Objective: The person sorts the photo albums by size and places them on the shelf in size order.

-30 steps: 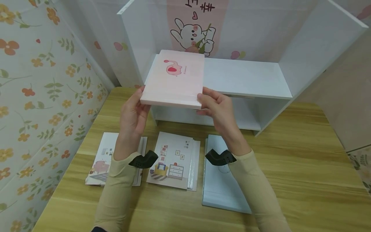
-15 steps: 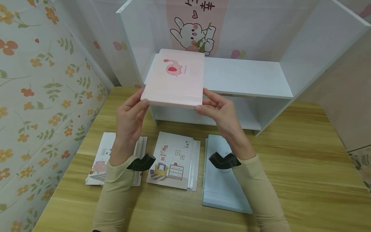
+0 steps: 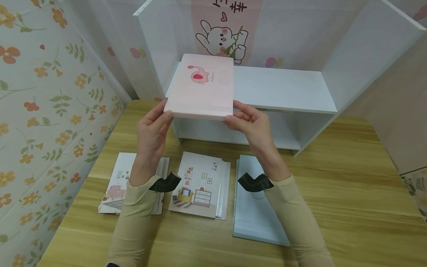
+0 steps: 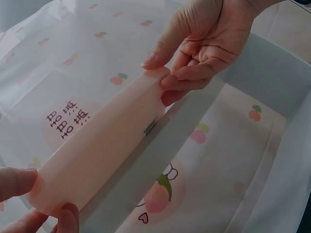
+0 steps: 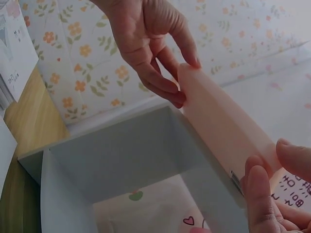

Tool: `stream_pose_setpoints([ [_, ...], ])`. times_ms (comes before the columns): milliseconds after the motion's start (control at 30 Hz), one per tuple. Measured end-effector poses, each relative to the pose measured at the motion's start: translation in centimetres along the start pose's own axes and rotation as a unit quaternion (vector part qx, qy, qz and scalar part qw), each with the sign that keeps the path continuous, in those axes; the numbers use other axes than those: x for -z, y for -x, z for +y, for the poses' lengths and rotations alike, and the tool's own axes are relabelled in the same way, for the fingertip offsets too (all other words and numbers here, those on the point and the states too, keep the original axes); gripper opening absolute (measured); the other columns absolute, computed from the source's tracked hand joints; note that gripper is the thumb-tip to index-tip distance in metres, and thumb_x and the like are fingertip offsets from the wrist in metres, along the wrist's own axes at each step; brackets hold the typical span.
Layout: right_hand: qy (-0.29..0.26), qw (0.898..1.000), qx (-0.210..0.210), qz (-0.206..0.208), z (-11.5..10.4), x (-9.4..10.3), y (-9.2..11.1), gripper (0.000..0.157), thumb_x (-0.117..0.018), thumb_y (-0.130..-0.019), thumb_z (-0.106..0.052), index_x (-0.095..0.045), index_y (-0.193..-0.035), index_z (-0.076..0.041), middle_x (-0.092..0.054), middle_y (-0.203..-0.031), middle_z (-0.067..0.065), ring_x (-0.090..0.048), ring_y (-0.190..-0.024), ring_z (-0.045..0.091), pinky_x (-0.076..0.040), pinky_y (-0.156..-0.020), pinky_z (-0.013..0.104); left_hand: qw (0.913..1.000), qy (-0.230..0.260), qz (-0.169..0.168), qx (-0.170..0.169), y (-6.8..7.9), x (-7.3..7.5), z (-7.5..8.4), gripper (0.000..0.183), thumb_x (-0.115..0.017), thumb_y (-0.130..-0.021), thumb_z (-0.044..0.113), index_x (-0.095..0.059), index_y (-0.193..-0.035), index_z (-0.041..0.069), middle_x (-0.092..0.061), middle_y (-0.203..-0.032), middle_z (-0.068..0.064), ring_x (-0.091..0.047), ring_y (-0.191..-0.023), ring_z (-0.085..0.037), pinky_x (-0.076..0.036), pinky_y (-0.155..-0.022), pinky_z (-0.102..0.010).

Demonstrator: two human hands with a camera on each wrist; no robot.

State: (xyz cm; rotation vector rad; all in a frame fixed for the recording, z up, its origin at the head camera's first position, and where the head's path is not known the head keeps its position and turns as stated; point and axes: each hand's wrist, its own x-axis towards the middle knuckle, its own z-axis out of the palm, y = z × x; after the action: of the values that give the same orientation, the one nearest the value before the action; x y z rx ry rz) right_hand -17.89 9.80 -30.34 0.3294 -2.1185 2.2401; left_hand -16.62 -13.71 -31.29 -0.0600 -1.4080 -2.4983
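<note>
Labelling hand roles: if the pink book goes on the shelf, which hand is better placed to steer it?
Likely the right hand: it pinches the pink book by its near right corner, with open shelf beside it; the left hand, opposite, appears close to the left panel.

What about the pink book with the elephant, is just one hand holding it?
No, the left hand and the right hand each pinch a near corner of the pink book in the head view.
</note>
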Motion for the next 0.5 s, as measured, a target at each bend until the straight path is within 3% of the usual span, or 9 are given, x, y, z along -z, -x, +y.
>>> stream_pose_setpoints([
  [200, -0.006, 1.0, 0.002, 0.012, 0.06, -0.18, -0.16, 0.047, -0.068, -0.083, -0.001, -0.053, -0.128, 0.005, -0.068, -0.087, 0.002, -0.068, -0.077, 0.013, -0.055, -0.074, 0.026, 0.9999, -0.004, 0.011, 0.007, -0.31, -0.06, -0.13, 0.023, -0.06, -0.088, -0.002, -0.072, -0.105, 0.008, -0.061, -0.112, -0.009, -0.058, -0.1, -0.021, -0.046, -0.094, -0.03],
  [500, 0.012, 0.999, 0.027, 0.028, 0.38, -0.41, -0.34, 0.044, -0.069, -0.083, -0.005, -0.056, -0.124, 0.005, -0.069, -0.084, 0.002, -0.068, -0.073, 0.012, -0.055, -0.071, 0.026, 0.9997, 0.002, 0.026, 0.001, -0.63, -0.3, -0.41, 0.022, -0.06, -0.088, -0.004, -0.074, -0.099, 0.009, -0.062, -0.109, -0.01, -0.059, -0.099, -0.021, -0.047, -0.093, -0.03],
])
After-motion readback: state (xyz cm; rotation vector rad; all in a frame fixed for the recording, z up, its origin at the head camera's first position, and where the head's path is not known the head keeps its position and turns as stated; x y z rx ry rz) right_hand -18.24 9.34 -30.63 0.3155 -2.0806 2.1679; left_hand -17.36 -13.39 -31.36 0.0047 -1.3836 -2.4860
